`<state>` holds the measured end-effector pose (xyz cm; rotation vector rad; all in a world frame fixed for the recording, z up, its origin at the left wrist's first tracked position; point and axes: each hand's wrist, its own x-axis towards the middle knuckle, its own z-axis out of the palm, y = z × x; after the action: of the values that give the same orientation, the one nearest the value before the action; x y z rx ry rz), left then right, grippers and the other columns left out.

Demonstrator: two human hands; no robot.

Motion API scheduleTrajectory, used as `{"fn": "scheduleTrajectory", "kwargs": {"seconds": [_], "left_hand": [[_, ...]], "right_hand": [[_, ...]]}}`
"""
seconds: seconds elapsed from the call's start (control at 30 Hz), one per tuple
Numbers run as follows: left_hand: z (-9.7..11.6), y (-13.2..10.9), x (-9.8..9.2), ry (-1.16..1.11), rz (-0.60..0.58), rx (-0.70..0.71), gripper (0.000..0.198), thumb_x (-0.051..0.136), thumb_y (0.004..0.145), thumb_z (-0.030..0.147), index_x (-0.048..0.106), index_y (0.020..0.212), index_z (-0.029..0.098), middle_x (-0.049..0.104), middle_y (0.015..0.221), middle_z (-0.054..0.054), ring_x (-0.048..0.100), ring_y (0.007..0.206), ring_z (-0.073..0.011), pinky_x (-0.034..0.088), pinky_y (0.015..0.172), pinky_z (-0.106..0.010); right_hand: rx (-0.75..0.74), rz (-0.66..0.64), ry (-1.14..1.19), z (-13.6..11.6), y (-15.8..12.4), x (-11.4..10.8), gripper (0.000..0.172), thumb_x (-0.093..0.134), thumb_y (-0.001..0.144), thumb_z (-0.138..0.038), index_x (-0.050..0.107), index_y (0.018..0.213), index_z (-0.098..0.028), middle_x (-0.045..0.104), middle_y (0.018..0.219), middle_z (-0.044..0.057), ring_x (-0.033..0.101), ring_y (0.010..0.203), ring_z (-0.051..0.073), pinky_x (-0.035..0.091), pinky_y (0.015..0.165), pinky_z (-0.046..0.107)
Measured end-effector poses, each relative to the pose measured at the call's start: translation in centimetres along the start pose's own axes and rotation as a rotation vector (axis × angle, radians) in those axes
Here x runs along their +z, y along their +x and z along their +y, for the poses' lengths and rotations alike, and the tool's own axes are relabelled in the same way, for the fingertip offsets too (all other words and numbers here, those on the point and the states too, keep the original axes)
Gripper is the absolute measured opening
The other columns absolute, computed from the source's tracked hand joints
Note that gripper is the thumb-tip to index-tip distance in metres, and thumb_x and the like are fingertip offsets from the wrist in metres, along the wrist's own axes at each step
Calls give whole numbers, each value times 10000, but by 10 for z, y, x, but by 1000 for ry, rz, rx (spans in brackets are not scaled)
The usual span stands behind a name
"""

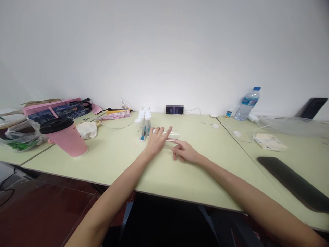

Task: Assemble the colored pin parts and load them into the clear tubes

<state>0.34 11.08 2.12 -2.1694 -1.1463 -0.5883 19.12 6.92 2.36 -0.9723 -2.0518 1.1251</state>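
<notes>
A clear tube (175, 133) with a white end lies on its side on the table. My left hand (156, 141) rests over it, fingers bent around its near side and the index finger raised; the thumb is hidden. Just in front of the tube is a thin, pale stick (170, 139), too small to make out well. My right hand (187, 152) has its index finger stretched towards the stick, its tip at or touching it, with the other fingers loosely curled, slightly blurred. Several upright clear tubes (140, 128) with white caps and blue contents stand left of my left hand.
A pink cup (73, 140) with a black lid stands at the left, near bags (64, 111). A phone (174, 109) leans against the wall. Right are a water bottle (246, 104), a white cable (244, 140), a tissue pack (269, 142) and a dark pad (293, 181).
</notes>
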Motion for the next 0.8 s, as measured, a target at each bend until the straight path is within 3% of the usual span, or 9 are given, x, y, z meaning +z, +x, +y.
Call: {"fn": "scheduleTrajectory", "kwargs": {"seconds": [0.07,0.13,0.33,0.43,0.8], "left_hand": [[3,1,-1,4,32,78,555,354,889,101,331,1421,254,587,1069,-111,530,991,-242,339,900,-449],[2,2,-2,9,40,101,537,342,904,109,332,1420,260,591,1060,-110,534,990,-237,346,902,-446],[-17,3,2,66,-10,17,523,315,904,83,364,1401,241,585,1083,-129,529,1043,-258,347,946,-468],[-22,1,4,85,-55,21,523,308,888,53,401,1372,226,589,1079,-139,528,1050,-265,349,958,-481],[-17,1,-7,142,-13,-110,534,327,863,24,415,1359,200,581,1122,-166,525,1082,-283,322,995,-510]], "right_hand": [[44,-80,117,-2,1,3,552,524,884,-400,403,1381,-193,640,600,-27,456,357,85,353,366,194],[65,-74,203,-2,4,1,548,542,868,-448,451,1337,-179,645,591,-17,501,367,94,348,352,188],[86,239,163,13,13,-28,349,625,797,-481,644,912,-152,680,667,33,631,511,122,390,414,186],[91,285,157,25,13,-38,317,640,784,-453,647,772,-137,682,667,46,615,541,107,385,445,185],[152,366,166,26,13,-38,258,625,794,-383,636,756,-127,693,682,68,610,529,109,357,431,188]]}}
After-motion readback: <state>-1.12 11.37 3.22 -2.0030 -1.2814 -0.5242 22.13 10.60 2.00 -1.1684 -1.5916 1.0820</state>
